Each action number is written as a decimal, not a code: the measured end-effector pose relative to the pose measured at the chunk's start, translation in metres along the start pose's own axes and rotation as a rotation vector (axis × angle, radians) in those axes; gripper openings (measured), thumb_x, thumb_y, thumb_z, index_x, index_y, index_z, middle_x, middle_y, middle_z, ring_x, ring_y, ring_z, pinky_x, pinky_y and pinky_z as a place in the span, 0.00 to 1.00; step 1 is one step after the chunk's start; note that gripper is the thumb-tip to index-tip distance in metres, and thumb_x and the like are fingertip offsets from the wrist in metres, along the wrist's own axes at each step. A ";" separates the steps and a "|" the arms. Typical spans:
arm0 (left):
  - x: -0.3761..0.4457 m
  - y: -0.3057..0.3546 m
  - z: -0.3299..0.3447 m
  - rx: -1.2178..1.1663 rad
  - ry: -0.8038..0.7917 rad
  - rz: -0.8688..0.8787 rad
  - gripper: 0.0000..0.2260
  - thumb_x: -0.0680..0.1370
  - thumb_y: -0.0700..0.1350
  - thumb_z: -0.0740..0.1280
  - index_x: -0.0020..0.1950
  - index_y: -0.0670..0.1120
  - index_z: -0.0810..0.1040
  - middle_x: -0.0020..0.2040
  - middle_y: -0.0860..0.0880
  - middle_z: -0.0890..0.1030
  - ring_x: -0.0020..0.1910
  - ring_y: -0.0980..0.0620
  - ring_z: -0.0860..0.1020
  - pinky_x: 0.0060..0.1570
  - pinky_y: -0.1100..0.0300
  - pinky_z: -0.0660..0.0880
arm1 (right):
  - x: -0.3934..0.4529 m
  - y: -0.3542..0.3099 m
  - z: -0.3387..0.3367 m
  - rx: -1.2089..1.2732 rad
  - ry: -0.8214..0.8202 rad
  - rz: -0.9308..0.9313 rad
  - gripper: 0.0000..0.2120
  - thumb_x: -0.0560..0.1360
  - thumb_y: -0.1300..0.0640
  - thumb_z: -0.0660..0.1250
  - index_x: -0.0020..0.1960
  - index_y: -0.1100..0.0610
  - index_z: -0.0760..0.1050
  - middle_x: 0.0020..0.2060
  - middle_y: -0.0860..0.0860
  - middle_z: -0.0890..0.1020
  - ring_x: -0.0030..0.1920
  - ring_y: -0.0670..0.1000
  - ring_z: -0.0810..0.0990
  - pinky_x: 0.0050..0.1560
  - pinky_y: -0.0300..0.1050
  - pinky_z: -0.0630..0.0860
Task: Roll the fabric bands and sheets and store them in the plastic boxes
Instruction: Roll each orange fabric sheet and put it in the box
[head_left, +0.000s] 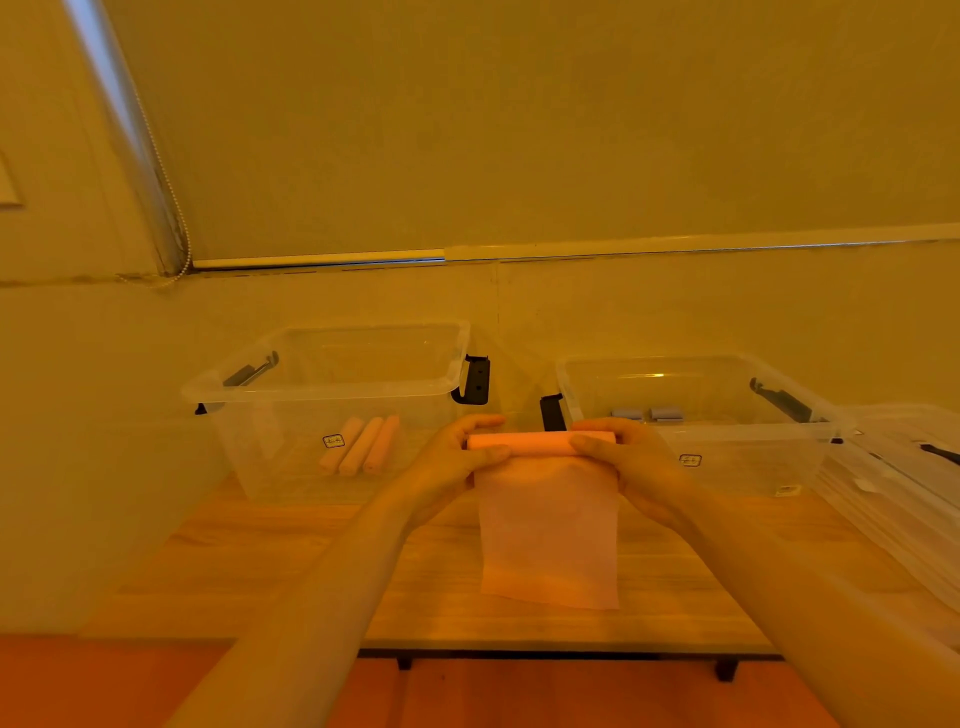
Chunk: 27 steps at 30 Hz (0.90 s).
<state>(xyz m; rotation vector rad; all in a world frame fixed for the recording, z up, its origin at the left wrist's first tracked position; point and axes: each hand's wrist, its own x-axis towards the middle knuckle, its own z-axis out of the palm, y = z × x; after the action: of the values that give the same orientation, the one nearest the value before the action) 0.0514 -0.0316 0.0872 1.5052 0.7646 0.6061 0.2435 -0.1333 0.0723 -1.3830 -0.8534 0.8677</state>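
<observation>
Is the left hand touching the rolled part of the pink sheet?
Touching. The head view shows the left hand with its fingers and thumb curled round the left end of the pink sheet, on its rolled part; no gap shows.

Bare forearms (332, 587), no sleeves.

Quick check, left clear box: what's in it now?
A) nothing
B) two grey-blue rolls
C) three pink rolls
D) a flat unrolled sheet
C: three pink rolls lie side by side on the floor of the left box; the grey-blue rolls sit in the right box.
</observation>
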 end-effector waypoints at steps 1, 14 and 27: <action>0.000 0.001 0.000 -0.021 -0.006 -0.009 0.17 0.74 0.41 0.70 0.62 0.53 0.75 0.62 0.49 0.74 0.59 0.47 0.75 0.55 0.52 0.79 | 0.000 0.001 -0.001 -0.011 0.000 -0.013 0.11 0.73 0.60 0.71 0.55 0.53 0.79 0.53 0.54 0.78 0.53 0.56 0.78 0.45 0.47 0.80; -0.004 0.002 -0.002 -0.010 0.020 0.034 0.12 0.75 0.37 0.69 0.54 0.52 0.80 0.60 0.48 0.76 0.58 0.49 0.75 0.54 0.56 0.78 | -0.003 0.000 0.001 -0.015 -0.026 0.082 0.12 0.74 0.56 0.70 0.57 0.55 0.78 0.49 0.55 0.81 0.48 0.55 0.81 0.38 0.45 0.79; 0.002 -0.001 0.004 0.139 0.046 -0.026 0.15 0.78 0.50 0.65 0.64 0.54 0.71 0.60 0.50 0.73 0.59 0.48 0.74 0.59 0.47 0.76 | -0.001 0.004 0.010 -0.119 0.020 -0.009 0.15 0.75 0.54 0.68 0.61 0.48 0.73 0.61 0.53 0.73 0.59 0.56 0.75 0.54 0.51 0.79</action>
<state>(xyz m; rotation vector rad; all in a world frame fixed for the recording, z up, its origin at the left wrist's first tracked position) 0.0553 -0.0323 0.0857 1.6099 0.8758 0.5797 0.2345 -0.1296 0.0682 -1.4875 -0.9073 0.8051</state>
